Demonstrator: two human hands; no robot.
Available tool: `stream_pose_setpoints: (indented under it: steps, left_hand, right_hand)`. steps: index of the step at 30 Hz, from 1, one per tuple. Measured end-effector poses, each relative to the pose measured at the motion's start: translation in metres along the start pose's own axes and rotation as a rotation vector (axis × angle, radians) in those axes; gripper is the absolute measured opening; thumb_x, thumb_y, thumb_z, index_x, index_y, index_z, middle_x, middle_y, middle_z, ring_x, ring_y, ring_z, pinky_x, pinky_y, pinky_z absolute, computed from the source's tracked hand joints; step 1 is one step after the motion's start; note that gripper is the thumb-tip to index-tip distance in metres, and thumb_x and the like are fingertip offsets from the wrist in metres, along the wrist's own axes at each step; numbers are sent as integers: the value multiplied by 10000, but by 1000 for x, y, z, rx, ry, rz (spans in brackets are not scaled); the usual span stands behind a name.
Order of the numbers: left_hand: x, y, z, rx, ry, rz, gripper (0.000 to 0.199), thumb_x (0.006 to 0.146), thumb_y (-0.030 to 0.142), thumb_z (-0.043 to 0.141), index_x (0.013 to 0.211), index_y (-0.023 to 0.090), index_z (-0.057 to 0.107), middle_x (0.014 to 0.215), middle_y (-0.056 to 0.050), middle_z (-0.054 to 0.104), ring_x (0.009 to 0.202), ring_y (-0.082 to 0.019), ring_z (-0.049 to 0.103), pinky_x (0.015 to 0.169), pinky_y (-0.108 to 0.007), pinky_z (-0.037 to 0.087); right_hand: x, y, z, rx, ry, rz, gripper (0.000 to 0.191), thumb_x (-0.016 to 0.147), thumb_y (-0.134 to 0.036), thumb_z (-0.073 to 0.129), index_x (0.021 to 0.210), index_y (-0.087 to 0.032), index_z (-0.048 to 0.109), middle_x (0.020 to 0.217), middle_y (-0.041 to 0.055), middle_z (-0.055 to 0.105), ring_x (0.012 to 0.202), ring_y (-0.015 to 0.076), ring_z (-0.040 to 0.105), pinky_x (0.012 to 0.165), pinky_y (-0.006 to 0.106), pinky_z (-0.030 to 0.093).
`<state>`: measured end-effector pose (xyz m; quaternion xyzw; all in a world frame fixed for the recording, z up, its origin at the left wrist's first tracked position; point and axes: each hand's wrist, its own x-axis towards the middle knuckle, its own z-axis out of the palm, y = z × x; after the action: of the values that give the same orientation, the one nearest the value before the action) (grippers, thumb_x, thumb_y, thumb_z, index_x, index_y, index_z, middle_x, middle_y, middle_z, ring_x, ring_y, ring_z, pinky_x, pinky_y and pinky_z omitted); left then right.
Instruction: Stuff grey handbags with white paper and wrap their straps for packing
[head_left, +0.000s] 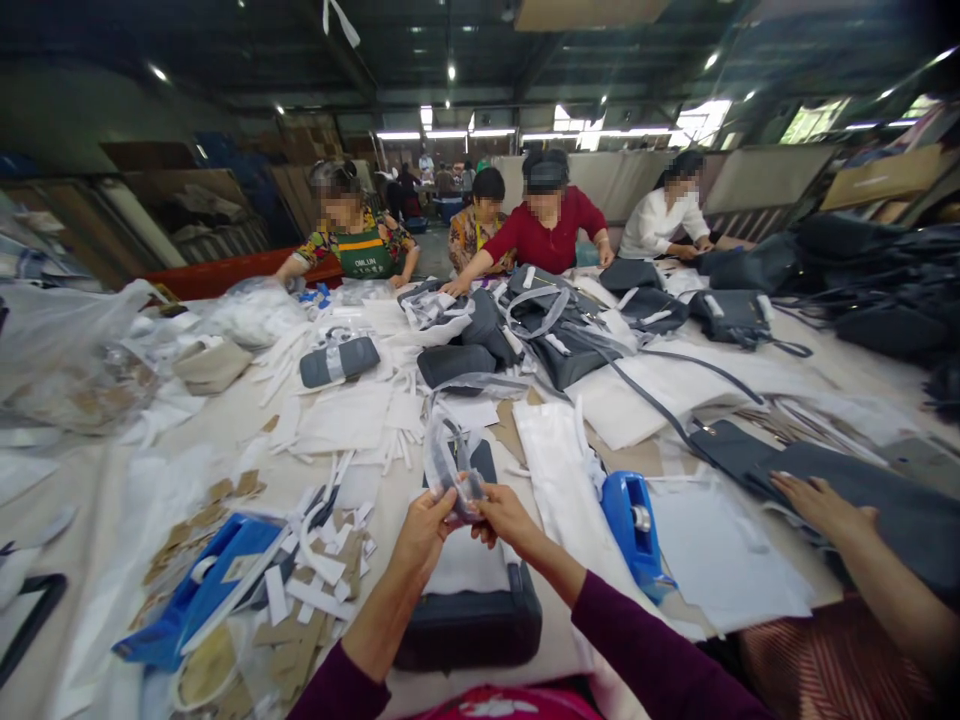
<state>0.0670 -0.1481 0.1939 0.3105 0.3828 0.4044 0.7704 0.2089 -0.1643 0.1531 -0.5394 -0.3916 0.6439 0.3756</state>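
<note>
In the middle of the head view my left hand (429, 522) is closed on a handle (442, 455) covered in clear plastic film. My right hand (504, 512) pinches the same wrapped handle from the other side, close to the left fingertips. Below both hands lies a dark grey handbag (480, 635), with a white sheet (466, 570) over part of it. The handle's looped part rises beyond my fingers. What my fingertips press on exactly is partly hidden.
A blue tape dispenser (634, 530) stands to the right, another blue tape dispenser (206, 585) to the left among paper scraps (322, 570). A co-worker's hand (825, 505) rests on a dark bag (885, 490) at right. Several people work across the table beside piled bags (555, 330).
</note>
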Motion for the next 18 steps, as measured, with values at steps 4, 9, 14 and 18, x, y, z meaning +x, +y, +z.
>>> stream_pose_setpoints:
  steps: [4,9,14,18]
  left_hand:
    - [1,8,-4,-67,54,-6,495,692,294,786,1132,122,637,838,-71,728,653,-180,667,662,-344,566]
    - [3,9,-7,-116,21,-64,339,746,250,737,1046,104,676,920,-88,727,655,-159,667,677,-316,581]
    - [-3,10,-1,-117,-5,-128,308,731,157,737,1026,92,679,888,-93,722,689,-159,674,707,-311,581]
    - [-11,7,9,-83,-24,-35,344,678,184,790,988,92,674,782,-73,707,618,-129,638,628,-249,547]
  right_hand:
    - [-7,-14,-1,-402,56,-185,207,822,-252,463,886,-184,648,488,-29,578,372,92,487,420,192,350]
    - [-17,-36,-5,-823,81,-428,383,806,-102,387,1002,-218,696,617,30,664,537,150,574,572,244,372]
    - [-17,-41,-9,-930,76,-530,338,839,-108,392,954,-228,685,810,60,706,706,182,605,643,257,357]
    - [-16,-39,-11,-723,65,-501,251,840,-142,416,930,-211,640,738,21,637,662,161,549,651,264,382]
